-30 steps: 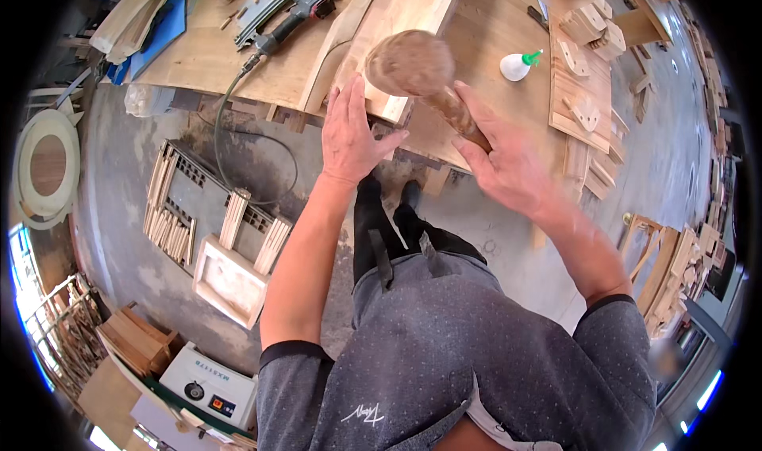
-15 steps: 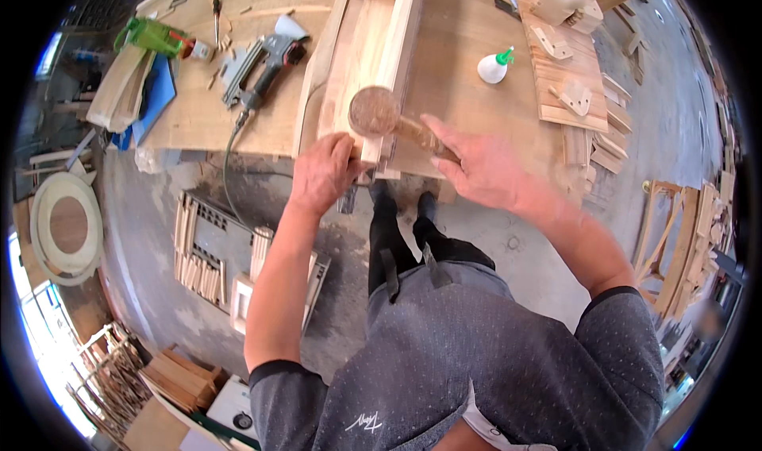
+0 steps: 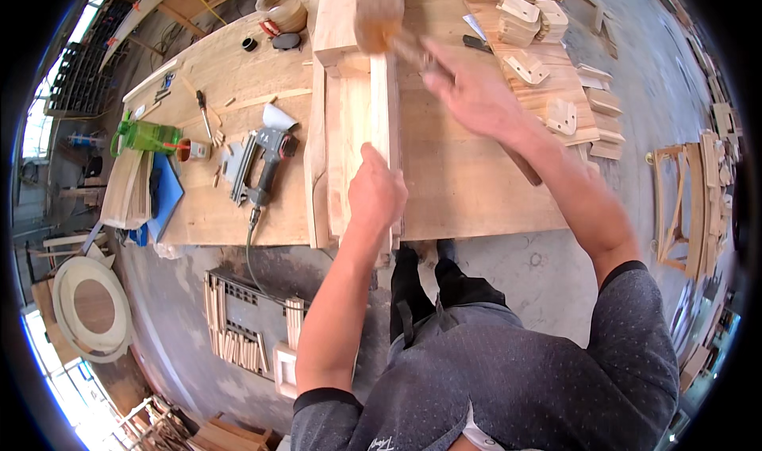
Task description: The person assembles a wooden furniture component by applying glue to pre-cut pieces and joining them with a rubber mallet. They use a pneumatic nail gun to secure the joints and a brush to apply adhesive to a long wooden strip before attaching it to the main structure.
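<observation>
A mallet [image 3: 379, 21] with a round wooden head, smeared by motion, is gripped by my right hand [image 3: 475, 94]. Its handle runs back under the wrist, and its head is over the far part of a pale wooden frame piece [image 3: 355, 109] lying lengthwise on the workbench. My left hand [image 3: 378, 193] is closed around the long right-hand strip of that piece near its close end, thumb pointing away from me. Whether the mallet head touches the wood I cannot tell. A thicker wooden block [image 3: 345, 14] stands at the far end of the piece.
Left on the workbench [image 3: 460, 205] lie a nail gun [image 3: 266, 161] with a hose, a screwdriver [image 3: 205, 109], a green bottle [image 3: 143, 136] and a roll of tape [image 3: 282, 8]. Shaped wooden parts [image 3: 524, 18] are stacked on a board at right. A crate of wooden sticks [image 3: 238, 324] sits on the floor.
The mallet and my right hand have moved farther along the wooden piece. My left hand has shifted onto the right-hand strip. The view has moved, and the white bottle no longer shows.
</observation>
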Demonstrator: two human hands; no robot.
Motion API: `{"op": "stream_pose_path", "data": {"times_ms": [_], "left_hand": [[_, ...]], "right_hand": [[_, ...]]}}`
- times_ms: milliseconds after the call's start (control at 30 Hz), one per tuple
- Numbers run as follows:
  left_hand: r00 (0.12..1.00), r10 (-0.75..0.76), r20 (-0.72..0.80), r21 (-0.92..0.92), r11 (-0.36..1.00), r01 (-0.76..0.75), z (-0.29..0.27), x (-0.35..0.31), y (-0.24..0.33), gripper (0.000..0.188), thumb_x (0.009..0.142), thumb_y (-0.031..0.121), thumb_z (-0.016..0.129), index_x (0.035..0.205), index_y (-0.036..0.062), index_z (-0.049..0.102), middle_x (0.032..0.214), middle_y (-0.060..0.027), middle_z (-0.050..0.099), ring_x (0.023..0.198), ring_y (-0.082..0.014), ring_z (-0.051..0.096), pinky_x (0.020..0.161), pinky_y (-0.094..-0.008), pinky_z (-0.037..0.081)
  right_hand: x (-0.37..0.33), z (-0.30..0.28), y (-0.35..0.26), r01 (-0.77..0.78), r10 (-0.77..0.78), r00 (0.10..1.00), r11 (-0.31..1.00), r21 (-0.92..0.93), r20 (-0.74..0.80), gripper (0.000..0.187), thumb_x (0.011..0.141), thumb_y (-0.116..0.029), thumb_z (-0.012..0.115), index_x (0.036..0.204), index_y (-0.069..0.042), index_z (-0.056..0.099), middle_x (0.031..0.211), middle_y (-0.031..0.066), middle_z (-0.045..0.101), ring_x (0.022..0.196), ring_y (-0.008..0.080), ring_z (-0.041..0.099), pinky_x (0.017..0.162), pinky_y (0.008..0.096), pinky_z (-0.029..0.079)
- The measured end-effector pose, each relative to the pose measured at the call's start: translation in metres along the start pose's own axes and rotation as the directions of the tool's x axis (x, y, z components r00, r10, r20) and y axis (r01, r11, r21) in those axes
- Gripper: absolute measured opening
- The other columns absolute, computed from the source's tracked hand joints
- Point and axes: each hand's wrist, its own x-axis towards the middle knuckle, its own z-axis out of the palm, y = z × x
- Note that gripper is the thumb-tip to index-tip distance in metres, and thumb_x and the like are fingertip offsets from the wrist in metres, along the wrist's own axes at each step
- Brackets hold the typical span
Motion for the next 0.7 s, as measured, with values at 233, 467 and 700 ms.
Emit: {"op": "stream_pose_path", "data": {"times_ms": [233, 467, 700], "left_hand": [[0.989, -0.098, 0.11, 0.029, 0.995, 0.095, 0.0, 0.008, 0.0, 0.031, 0.089, -0.002, 0.061, 0.112, -0.0083, 0.041, 0.089, -0.0357, 0.07, 0.086, -0.0577, 0.07, 0.08, -0.0626, 0.056], [0.982, -0.115, 0.148, 0.034, 0.993, 0.111, -0.001, 0.016, 0.001, 0.033, 0.087, -0.004, 0.061, 0.112, -0.0093, 0.039, 0.09, -0.0363, 0.07, 0.087, -0.0575, 0.071, 0.081, -0.0616, 0.058], [0.988, -0.105, 0.118, 0.024, 0.994, 0.102, -0.002, 0.007, 0.001, 0.037, 0.099, 0.015, 0.066, 0.11, -0.0087, 0.041, 0.089, -0.0377, 0.071, 0.087, -0.0566, 0.072, 0.081, -0.0613, 0.058]], "right_hand": [[0.038, 0.015, 0.003, -0.11, 0.114, 0.992, 0.992, -0.058, 0.058, 0.063, 0.11, -0.029, 0.057, 0.168, -0.014, 0.039, 0.112, 0.0277, 0.075, 0.105, 0.0451, 0.073, 0.095, 0.0503, 0.056], [0.034, 0.039, 0.032, -0.1, 0.102, 0.994, 0.994, -0.047, 0.042, 0.063, 0.108, -0.028, 0.056, 0.166, -0.011, 0.041, 0.109, 0.029, 0.075, 0.104, 0.0504, 0.07, 0.095, 0.0524, 0.054], [-0.003, 0.03, 0.012, -0.15, 0.151, 0.987, 0.988, -0.025, 0.058, 0.059, 0.108, -0.026, 0.056, 0.164, -0.011, 0.043, 0.105, 0.0267, 0.075, 0.096, 0.0501, 0.07, 0.085, 0.0542, 0.055]]}}
